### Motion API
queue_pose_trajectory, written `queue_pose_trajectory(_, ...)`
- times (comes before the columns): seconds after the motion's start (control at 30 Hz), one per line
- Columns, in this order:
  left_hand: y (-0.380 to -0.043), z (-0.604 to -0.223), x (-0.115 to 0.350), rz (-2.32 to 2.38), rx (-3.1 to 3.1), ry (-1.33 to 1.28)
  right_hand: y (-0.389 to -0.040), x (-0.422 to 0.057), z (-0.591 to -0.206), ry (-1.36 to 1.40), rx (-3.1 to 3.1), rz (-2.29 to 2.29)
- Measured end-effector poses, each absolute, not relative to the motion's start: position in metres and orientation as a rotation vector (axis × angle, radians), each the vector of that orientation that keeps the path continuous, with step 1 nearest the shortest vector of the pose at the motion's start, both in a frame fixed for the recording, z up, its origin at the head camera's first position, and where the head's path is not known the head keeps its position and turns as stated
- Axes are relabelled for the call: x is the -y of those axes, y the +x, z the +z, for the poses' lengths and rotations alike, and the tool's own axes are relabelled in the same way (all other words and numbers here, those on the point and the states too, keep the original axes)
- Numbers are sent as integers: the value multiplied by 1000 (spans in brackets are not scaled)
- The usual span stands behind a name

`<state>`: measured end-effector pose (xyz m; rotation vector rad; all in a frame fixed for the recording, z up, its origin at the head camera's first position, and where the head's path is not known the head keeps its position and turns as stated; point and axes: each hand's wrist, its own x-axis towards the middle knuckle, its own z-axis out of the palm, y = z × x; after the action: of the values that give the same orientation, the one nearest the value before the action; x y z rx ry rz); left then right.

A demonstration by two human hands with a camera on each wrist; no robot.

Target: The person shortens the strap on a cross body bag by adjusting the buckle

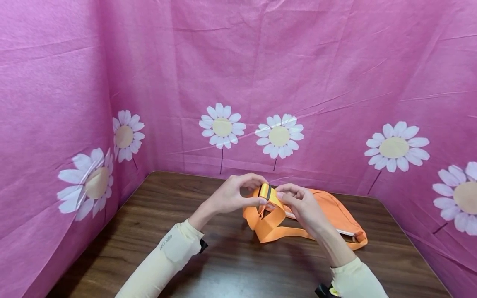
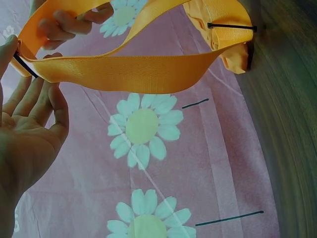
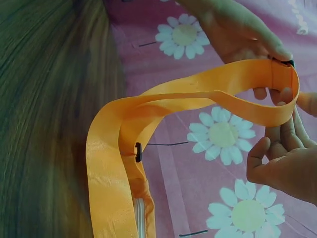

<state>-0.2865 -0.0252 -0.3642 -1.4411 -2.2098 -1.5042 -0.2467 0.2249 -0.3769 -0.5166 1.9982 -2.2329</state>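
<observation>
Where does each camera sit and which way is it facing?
Head: worn on the head, facing forward and down at the orange strap, bag and table; left hand, right hand and cream sleeves show.
Left wrist: worn there, facing the strap and flowered backdrop; both hands show, in part.
Right wrist: worn there, facing the strap and backdrop; both hands show, in part.
Shared: both wrist views include the table, at right in the left one, left in the right.
</observation>
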Motion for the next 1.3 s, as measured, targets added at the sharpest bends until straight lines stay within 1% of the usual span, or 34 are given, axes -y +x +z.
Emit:
queue_pose_trajectory(0.13, -284, -363, 24, -1524, 2247, -1406, -247, -227, -376, -516, -1959, -2246)
queue_pose_trajectory(0.27, -274, -354, 24, -1535, 2274, -1390, -246, -226, -375, -509, -1957, -2267)
queue_pose_trajectory(0.57, -263, -345, 24, -1486, 2275, -1435, -243, -219, -377, -517, -1940, -2280)
queue_pose_trajectory(0.83, -286, -370, 19, -1431, 2243, -1469, -243, -219, -377, -530, -1965, -2275)
queue_pose_trajectory(1.07, -287, -365, 27, -1450, 2205, -1434, -245, -227, -377, -486, -2037, -2185)
queue_pose_trajectory(1.3, -285, -361, 31, -1529, 2200, -1392, -247, -227, -377, -521, -1856, -2214)
